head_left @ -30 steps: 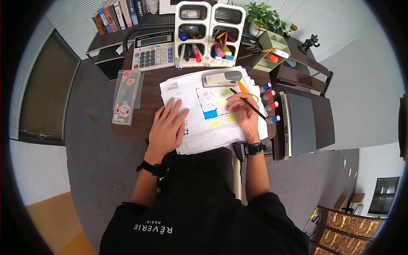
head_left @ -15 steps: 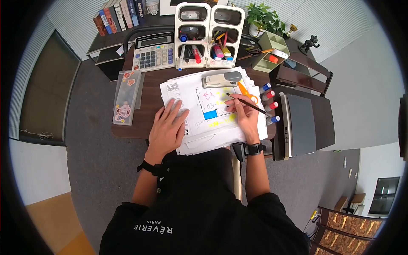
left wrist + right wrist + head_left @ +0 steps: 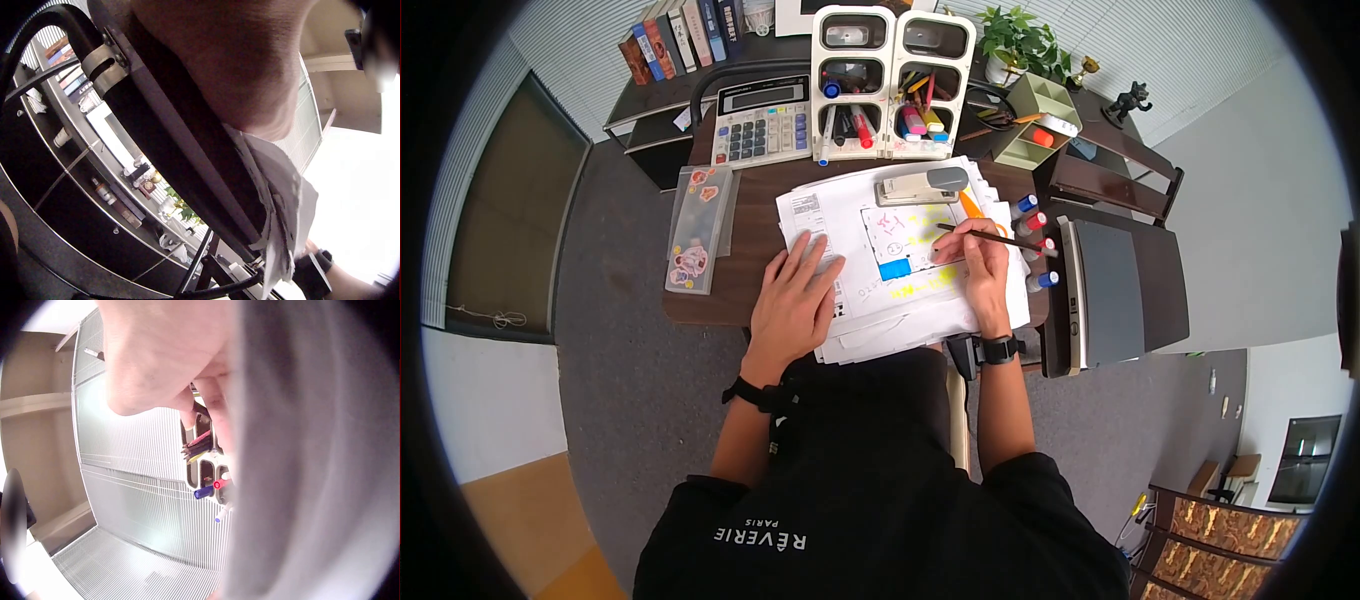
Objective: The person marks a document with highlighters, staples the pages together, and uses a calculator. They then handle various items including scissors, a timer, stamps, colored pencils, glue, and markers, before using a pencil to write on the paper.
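In the head view my left hand (image 3: pixel 790 305) lies flat on the left part of a stack of papers (image 3: pixel 862 325), fingers spread. My right hand (image 3: pixel 983 268) holds a dark pencil (image 3: pixel 1022 243) between curled fingers above the sheet's right side. The pencil tilts nearly level, its tip pointing left over yellow marks. On the top sheet are a blue rectangle (image 3: pixel 895 270), pink and yellow marks and a framed drawing. The right wrist view shows the pencil's pale end (image 3: pixel 92 354) behind the hand. In the left wrist view the palm hides the fingers.
A stapler (image 3: pixel 915 188) sits on the papers' far edge, beside orange-handled scissors (image 3: pixel 970 203). Several capped markers (image 3: pixel 1028 205) line the right side. Behind stand a calculator (image 3: pixel 762 125) and a white pen organizer (image 3: pixel 885 145); a stickered case (image 3: pixel 700 230) lies left.
The pencil swings in my right hand: its back end has risen toward the markers and it lies flatter. The right fingers have shifted slightly; the left hand stays put.
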{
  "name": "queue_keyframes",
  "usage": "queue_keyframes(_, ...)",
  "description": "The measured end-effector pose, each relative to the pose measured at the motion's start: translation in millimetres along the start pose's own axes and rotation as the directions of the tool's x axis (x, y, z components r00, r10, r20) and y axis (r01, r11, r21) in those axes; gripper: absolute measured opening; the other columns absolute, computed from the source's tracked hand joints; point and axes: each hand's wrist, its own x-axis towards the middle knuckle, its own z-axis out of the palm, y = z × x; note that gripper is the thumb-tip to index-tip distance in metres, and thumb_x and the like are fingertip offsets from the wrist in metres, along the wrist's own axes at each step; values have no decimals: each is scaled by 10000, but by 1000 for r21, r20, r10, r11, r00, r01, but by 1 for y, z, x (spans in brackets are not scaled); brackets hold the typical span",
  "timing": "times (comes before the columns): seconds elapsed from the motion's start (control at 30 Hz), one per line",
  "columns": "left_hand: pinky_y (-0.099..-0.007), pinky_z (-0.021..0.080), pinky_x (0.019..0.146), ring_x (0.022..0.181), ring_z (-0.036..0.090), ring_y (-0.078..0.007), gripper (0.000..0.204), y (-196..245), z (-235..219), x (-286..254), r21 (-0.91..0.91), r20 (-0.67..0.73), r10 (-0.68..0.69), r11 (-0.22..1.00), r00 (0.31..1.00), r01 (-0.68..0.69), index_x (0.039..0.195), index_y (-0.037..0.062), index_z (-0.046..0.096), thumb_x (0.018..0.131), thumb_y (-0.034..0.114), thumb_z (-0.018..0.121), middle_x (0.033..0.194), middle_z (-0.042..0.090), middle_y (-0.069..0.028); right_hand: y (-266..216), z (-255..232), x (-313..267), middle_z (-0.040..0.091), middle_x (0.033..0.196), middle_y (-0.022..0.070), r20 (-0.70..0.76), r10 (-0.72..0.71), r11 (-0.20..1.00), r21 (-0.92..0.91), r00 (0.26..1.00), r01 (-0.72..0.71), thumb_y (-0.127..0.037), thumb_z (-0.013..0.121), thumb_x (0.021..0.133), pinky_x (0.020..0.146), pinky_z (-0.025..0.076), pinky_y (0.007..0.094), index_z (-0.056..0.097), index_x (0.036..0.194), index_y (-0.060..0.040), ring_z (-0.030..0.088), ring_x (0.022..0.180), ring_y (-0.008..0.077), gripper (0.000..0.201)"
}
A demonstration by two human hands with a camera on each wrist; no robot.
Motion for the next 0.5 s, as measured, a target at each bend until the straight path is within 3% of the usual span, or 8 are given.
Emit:
queue_keyframes(0.07, -522, 310, 1147, 1451, 387, -350, 393, 0, 0, 0, 3, 5, 0, 1000, 1000, -1, 1324, 78, 648, 945, 141, 564, 1513, 492, -164, 1, -2, -1, 705, 923, 149, 56, -66, 998, 25, 996, 65, -84, 406, 1065, 771, 549, 293, 525, 1104, -4, 673, 782, 174, 148)
queue_keyframes(0.2, -522, 309, 1148, 1452, 384, -350, 394, -1, 2, 0, 5, 10, -2, 1000, 1000, 2, 1325, 79, 647, 946, 144, 562, 1513, 492, -164, -1, -4, -3, 698, 933, 162, 64, -20, 1000, 14, 998, 19, 25, 370, 981, 810, 547, 309, 515, 1094, 1, 673, 811, 187, 186)
queue_keyframes(0.27, -522, 308, 1148, 1453, 383, -352, 393, -1, 2, 0, 8, 10, -2, 1000, 1000, 2, 1326, 79, 647, 949, 146, 559, 1514, 490, -165, 2, -6, -2, 689, 927, 178, 99, -53, 998, 52, 994, 48, 88, 328, 852, 828, 546, 321, 508, 1088, 12, 668, 816, 202, 306)
queue_keyframes(0.3, -522, 308, 1148, 1453, 383, -352, 393, -1, 2, 0, 8, 11, -2, 1000, 1000, 2, 1326, 79, 647, 949, 146, 559, 1514, 490, -165, 2, -7, -2, 689, 927, 178, 99, -52, 998, 52, 994, 47, 88, 328, 852, 828, 546, 321, 508, 1088, 12, 668, 816, 202, 306)
queue_keyframes(0.37, -522, 308, 1148, 1451, 384, -354, 392, -1, 2, 0, 13, 9, 0, 1000, 1000, 0, 1326, 79, 647, 951, 149, 555, 1513, 490, -166, 3, -7, -2, 683, 927, 192, 121, -73, 997, 49, 990, 68, 97, 299, 745, 834, 544, 330, 502, 1085, 20, 665, 826, 214, 403)
queue_keyframes(0.5, -524, 309, 1147, 1449, 387, -355, 390, -1, 1, 0, 8, 8, -2, 1000, 1000, 2, 1324, 78, 647, 952, 150, 555, 1510, 492, -167, -2, -5, -2, 681, 922, 186, 134, -122, 992, 60, 983, 115, 75, 366, 843, 824, 541, 324, 504, 1082, 22, 660, 821, 208, 281)
